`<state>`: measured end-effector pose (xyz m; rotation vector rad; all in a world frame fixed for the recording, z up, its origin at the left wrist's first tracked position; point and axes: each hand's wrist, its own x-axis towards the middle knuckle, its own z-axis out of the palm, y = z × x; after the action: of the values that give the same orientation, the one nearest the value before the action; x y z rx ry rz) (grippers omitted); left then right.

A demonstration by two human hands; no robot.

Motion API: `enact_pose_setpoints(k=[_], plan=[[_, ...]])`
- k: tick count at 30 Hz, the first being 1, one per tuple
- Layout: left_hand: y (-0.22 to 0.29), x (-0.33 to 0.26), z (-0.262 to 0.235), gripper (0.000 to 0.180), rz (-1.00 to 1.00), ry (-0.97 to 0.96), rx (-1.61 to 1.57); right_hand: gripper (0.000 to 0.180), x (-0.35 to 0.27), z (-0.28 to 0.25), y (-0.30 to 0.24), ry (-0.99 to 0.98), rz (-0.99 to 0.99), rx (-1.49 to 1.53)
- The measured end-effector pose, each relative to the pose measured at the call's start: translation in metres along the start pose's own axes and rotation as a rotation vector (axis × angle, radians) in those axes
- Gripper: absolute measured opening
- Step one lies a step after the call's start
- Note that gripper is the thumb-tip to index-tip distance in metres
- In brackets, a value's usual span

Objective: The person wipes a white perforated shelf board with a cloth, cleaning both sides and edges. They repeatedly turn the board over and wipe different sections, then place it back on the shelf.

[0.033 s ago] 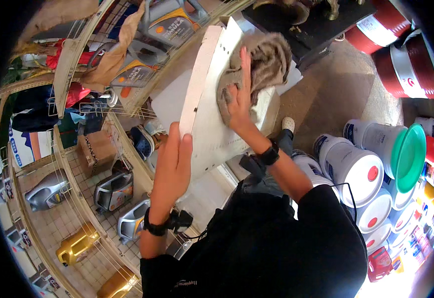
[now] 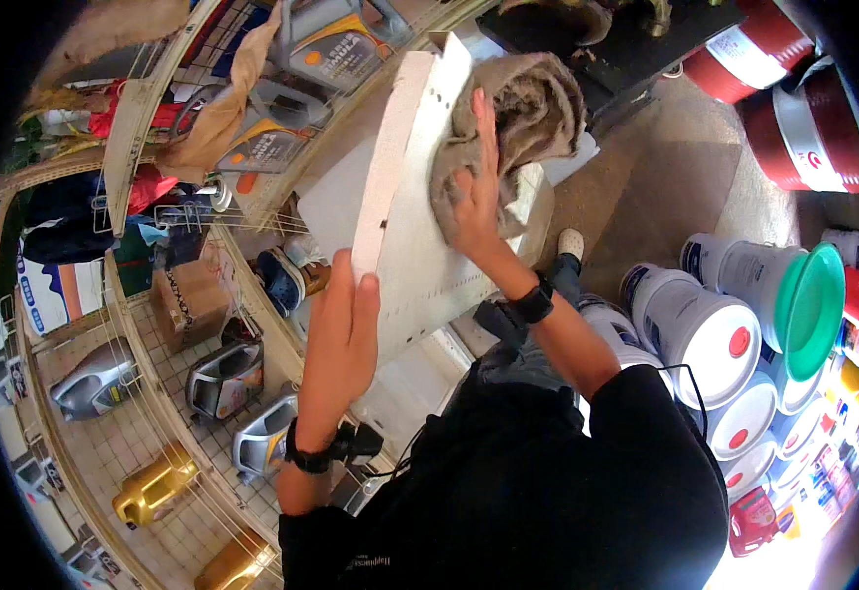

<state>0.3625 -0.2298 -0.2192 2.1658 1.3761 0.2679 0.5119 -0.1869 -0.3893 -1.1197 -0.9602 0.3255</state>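
Note:
A white metal shelf panel (image 2: pixel 412 221), with a row of small holes and a raised pale edge, stands tilted in front of me. My left hand (image 2: pixel 342 329) grips the lower end of that raised edge between fingers and thumb. Against the panel's broad face, a bunched grey-brown cloth (image 2: pixel 537 103) lies under my right hand (image 2: pixel 478 202). The fingers of this hand are stretched out and pressed flat on the cloth. Part of the cloth drapes past the panel's far right side. Each wrist wears a black band.
Wire-fronted shelves on the left hold grey oil jugs (image 2: pixel 225 379), a gold jug (image 2: pixel 156 487) and a cardboard box (image 2: pixel 191 303). White buckets (image 2: pixel 710 344) and a green basin (image 2: pixel 811 313) crowd the right. Red drums (image 2: pixel 811 133) stand beyond, near a dark bench (image 2: pixel 636 59).
The cloth has shifted and opened out slightly toward the upper right under my right hand. My left hand stays at the panel's edge with barely any movement.

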Motion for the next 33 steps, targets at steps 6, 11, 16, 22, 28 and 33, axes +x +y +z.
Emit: enact_pose_setpoints(k=[6,11,16,22,28,33], plan=[[-0.010,-0.020,-0.007,0.043,-0.386,-0.025,-0.345,0.054,-0.092,-0.046,0.135,0.054,0.377,-0.243],[0.001,-0.033,-0.007,0.042,-0.193,-0.096,0.062,0.046,-0.258,-0.054,0.249,0.563,1.571,0.632],[0.001,-0.006,0.006,0.042,-0.058,-0.034,-0.023,0.075,-0.261,-0.046,0.212,0.295,1.350,0.600],[0.016,0.006,-0.002,0.033,-0.062,-0.097,-0.147,0.067,-0.096,0.005,-0.020,-0.055,0.196,-0.111],[0.011,-0.003,0.005,0.035,0.013,-0.056,-0.079,0.069,-0.042,0.007,-0.068,-0.102,-0.107,-0.097],[-0.015,0.003,0.004,0.036,0.101,0.037,-0.027,0.072,-0.159,0.004,0.039,-0.043,0.364,0.143]])
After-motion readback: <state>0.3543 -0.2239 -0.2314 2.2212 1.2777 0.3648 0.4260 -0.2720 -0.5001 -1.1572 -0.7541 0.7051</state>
